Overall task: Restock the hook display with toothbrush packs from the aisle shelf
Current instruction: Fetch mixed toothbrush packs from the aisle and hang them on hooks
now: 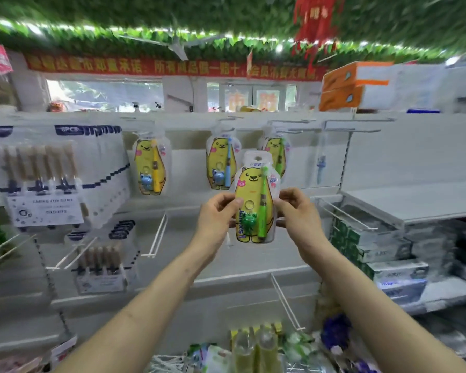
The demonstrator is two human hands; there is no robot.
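Note:
I hold a toothbrush pack [254,195] upright in front of the white hook display: a yellow bear card with a green brush and a green frog charm. My left hand [218,211] pinches its left edge and my right hand [296,208] pinches its right edge. Three similar bear packs hang on the top hooks behind it: one with a yellow brush [150,166], one with a blue brush [220,162], and one with a green brush [277,154], partly hidden by the held pack.
Multi-brush packs [46,179] hang at the left, with smaller ones [100,267] below. Bare white hooks [156,238] [285,302] stick out from the panel. Boxed goods [388,251] fill the right shelves. Loose packs and bottles [253,348] lie low in front.

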